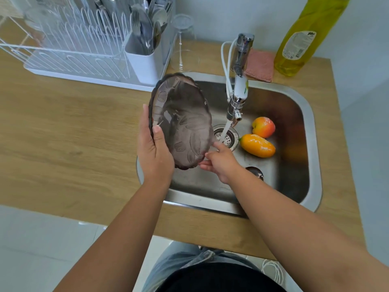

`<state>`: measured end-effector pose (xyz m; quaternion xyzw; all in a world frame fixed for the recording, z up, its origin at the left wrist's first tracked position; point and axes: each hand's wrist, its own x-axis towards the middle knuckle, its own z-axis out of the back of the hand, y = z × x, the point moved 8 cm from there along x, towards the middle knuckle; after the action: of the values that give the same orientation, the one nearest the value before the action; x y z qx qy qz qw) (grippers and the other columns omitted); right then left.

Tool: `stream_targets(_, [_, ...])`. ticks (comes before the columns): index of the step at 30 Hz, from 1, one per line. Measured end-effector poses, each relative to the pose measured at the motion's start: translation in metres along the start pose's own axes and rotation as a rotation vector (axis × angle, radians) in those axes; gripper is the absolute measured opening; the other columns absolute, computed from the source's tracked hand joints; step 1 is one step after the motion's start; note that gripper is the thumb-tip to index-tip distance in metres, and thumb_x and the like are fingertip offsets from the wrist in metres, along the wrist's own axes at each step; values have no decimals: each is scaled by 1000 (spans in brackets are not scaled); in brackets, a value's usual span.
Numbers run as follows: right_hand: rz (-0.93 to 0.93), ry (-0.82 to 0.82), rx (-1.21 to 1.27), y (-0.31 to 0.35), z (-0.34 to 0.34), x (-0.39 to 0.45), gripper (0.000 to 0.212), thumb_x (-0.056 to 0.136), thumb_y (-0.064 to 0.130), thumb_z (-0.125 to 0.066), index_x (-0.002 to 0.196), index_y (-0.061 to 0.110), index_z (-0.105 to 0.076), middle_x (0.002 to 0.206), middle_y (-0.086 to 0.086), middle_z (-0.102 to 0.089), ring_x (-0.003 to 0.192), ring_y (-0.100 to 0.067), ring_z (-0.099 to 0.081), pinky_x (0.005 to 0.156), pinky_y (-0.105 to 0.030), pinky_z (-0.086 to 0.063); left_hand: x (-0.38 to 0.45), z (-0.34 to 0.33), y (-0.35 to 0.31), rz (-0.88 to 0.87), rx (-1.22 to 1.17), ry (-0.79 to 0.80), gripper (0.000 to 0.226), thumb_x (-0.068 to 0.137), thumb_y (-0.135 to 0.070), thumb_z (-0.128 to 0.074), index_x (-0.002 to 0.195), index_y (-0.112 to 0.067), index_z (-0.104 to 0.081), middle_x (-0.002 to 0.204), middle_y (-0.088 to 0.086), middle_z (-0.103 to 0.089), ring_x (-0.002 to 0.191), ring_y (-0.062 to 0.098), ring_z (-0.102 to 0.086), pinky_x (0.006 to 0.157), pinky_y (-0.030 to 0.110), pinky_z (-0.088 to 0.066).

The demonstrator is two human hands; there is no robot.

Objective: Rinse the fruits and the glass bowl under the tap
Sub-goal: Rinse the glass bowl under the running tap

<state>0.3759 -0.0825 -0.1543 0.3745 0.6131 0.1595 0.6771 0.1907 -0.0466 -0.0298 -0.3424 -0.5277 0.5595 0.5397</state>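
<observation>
Wooden desk (73,131) with steel sink (311,114) set in. On desk: white dish rack (69,57) back left, upturned clear glass (184,43) beside it, pink sponge (260,65), yellow soap bottle (303,36) back right.

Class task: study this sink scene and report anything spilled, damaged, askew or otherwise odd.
Nothing looks damaged or spilled. The only oddity: water from the tap runs straight into the drain while the left hand holds the glass bowl tilted beside the stream.
</observation>
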Motion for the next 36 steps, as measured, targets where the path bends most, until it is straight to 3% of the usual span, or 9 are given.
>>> stream_targets(3, [-12, 12, 83, -1, -8, -1, 69, 92, -9, -45, 149, 30, -35, 103, -11, -69, 69, -18, -70, 60, -27, -57, 2, -1, -13, -118, 91, 65, 49, 108, -19, -35, 156, -27, -31, 137, -34, -44, 131, -10, -42, 109, 20, -36])
stream_targets(5, [-16, 13, 115, -1, -13, -3, 71, 91, -11, -47, 148, 30, -36, 98, -9, -69, 65, -14, -70, 63, -29, -59, 2, 0, -21, -184, 145, 96, 49, 108, -17, -37, 155, -27, -31, 129, -30, -46, 123, -15, -42, 103, 9, -32])
stream_targets(9, [-46, 29, 176, -3, -24, -7, 73, 92, -10, -50, 149, 33, -34, 97, -9, -69, 72, -18, -69, 66, -29, -59, 1, 0, -36, -280, 233, 148, 49, 107, -21, -39, 153, -37, -30, 135, 8, -53, 126, 11, -50, 101, 7, -32])
stream_targets(12, [-49, 38, 200, -4, -31, -8, 74, 93, -10, -49, 149, 35, -32, 96, -9, -69, 71, -19, -70, 65, -29, -59, -2, -1, -43, -311, 270, 195, 49, 106, -23, -39, 151, -39, -29, 136, 18, -51, 123, 22, -52, 97, 2, -32])
stream_targets(19, [-58, 24, 225, -11, -39, -8, 71, 94, -9, -49, 148, 35, -36, 99, -14, -70, 60, -16, -68, 70, -32, -61, -12, -2, -54, -433, 346, 253, 44, 106, -27, -38, 150, -33, -35, 147, 17, -45, 139, -3, -35, 108, 8, -28])
stream_targets(22, [-75, 16, 232, -16, -41, -9, 69, 94, -8, -50, 147, 35, -37, 96, -15, -71, 65, -19, -70, 71, -33, -61, -13, -6, -50, -438, 376, 295, 43, 107, -38, -33, 150, -39, -34, 152, 12, -41, 145, 11, -36, 110, 20, -34])
stream_targets(27, [-85, 19, 253, -22, -42, -8, 68, 95, -9, -47, 148, 31, -35, 90, -14, -70, 70, -23, -68, 77, -37, -60, -12, -12, -46, -459, 363, 363, 43, 106, -40, -33, 149, -42, -32, 152, 15, -39, 144, 21, -40, 108, 8, -28])
stream_targets(32, [-82, 23, 213, -23, -38, -8, 69, 93, -9, -49, 148, 31, -36, 97, -18, -71, 71, -23, -68, 72, -34, -61, -16, -17, -41, -439, 283, 474, 44, 104, -34, -40, 147, -45, -33, 153, 17, -29, 142, 32, -40, 116, 32, -36])
stream_targets(36, [-66, 11, 207, -23, -34, -7, 70, 92, -10, -49, 148, 31, -37, 94, -15, -70, 68, -21, -67, 71, -35, -62, -18, -17, -40, -470, 271, 513, 44, 104, -35, -42, 146, -46, -33, 152, 16, -26, 138, 36, -43, 112, 40, -38])
